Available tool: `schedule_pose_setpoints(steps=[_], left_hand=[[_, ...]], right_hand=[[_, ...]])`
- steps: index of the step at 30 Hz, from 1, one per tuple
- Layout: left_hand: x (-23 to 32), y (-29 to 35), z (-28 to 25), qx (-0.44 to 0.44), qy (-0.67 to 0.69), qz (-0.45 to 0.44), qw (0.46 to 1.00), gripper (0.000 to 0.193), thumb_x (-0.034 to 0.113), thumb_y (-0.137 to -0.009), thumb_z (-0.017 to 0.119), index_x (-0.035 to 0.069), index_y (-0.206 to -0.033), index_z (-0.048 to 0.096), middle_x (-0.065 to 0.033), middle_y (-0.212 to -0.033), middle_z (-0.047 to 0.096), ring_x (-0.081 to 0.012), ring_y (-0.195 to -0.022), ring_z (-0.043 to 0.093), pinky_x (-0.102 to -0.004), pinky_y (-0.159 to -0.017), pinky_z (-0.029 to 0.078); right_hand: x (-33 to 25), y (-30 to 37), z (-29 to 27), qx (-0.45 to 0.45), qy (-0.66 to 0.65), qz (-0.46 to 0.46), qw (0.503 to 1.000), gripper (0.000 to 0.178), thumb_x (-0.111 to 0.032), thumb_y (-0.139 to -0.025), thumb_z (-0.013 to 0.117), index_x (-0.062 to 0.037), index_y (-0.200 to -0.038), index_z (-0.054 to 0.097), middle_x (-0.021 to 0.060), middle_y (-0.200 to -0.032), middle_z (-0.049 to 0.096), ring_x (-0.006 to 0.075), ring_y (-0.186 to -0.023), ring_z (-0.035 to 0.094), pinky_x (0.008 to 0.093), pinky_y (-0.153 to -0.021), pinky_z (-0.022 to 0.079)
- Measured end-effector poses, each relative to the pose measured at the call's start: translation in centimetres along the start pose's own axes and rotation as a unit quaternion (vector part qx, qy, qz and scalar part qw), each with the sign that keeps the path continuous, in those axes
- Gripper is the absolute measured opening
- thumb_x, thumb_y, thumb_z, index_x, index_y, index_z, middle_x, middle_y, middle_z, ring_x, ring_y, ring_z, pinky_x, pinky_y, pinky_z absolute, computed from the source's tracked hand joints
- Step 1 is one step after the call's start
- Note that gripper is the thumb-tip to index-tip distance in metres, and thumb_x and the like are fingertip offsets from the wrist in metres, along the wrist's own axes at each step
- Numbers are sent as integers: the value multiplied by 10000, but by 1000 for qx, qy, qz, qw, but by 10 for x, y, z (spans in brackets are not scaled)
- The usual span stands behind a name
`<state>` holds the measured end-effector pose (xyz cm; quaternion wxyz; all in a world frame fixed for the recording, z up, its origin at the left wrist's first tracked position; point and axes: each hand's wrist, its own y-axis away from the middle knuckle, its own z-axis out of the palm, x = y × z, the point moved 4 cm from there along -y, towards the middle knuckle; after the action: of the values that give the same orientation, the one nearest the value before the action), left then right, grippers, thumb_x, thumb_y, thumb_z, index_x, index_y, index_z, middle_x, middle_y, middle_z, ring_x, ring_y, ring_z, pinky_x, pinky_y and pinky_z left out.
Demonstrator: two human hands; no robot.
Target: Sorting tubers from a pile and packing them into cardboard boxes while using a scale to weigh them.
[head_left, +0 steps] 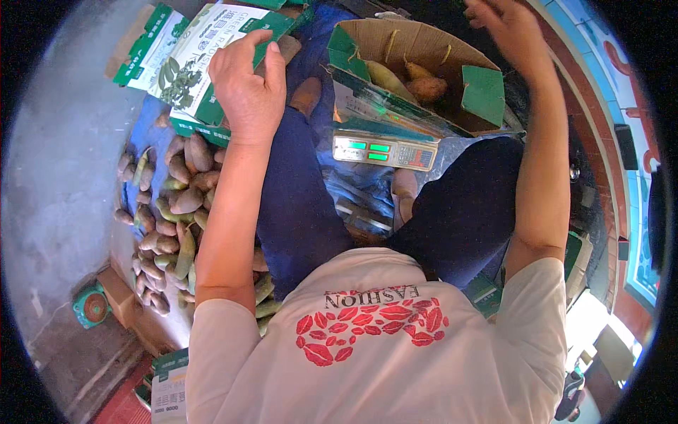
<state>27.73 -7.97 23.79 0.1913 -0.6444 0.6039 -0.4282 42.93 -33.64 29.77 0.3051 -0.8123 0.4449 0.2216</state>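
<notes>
My left hand [248, 88] is over a green-and-white printed carton [205, 53] at the upper left, its thumb and index finger stretched out and apart. I see nothing held in it. At the upper right, my right hand [503, 28] is raised just beyond an open cardboard box [483, 99], fingers extended and slightly blurred, cut by the picture's edge. Inside that box lie a long pale-green radish [387, 80] and a brown root [427, 90], with another beside them. The box appears to rest on a digital scale [385, 150] with lit green displays, between my knees.
A large heap of brown roots [186, 201] and green radishes [185, 254] spreads to my left, partly on blue sheeting. Farther left stands a small green round-faced device [92, 307]. Another printed carton [169, 389] is at the lower left. A tiled wall [639, 191] runs along the right.
</notes>
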Motion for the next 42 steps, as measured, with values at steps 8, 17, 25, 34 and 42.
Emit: schedule_pose_setpoints(steps=[8,17,25,34,42], left_hand=[[1,-2,10,19,21,29,999,111,119,-799,576,72,-887,626,-88,-821,628,-269,-783,560,-368,-753,411],[12,-4,9,28,17,66,997,102,100,-798,568,64,-883,610,-78,-824,635,-266,-807,570,-381,-819,396],[16,-2,16,-4,35,36,999,116,105,-770,569,78,-880,596,-41,-855,621,-235,-859,563,-413,-899,347],[27,-5,21,-18,31,39,999,117,102,-776,560,76,-885,592,-51,-875,618,-235,-877,559,-423,-939,327],[23,-1,12,-43,16,36,998,127,101,-812,545,48,-917,592,-83,-889,627,-263,-875,569,-425,-926,337]], right_hand=[[56,9,-42,35,-110,-4,993,262,-209,-904,511,-27,-1073,597,68,-827,630,130,-755,594,274,-679,485],[115,87,-1,-67,-29,74,995,264,-221,-865,549,0,-992,617,103,-840,647,177,-774,617,291,-722,470],[118,114,13,-42,4,95,995,262,-258,-855,549,-31,-958,631,150,-837,642,254,-785,626,322,-715,469],[126,109,20,-30,106,105,988,266,-318,-853,511,-88,-892,640,169,-812,625,361,-771,597,430,-678,466],[119,106,25,45,134,50,989,220,-274,-826,534,-82,-871,633,150,-857,622,344,-780,594,436,-678,474]])
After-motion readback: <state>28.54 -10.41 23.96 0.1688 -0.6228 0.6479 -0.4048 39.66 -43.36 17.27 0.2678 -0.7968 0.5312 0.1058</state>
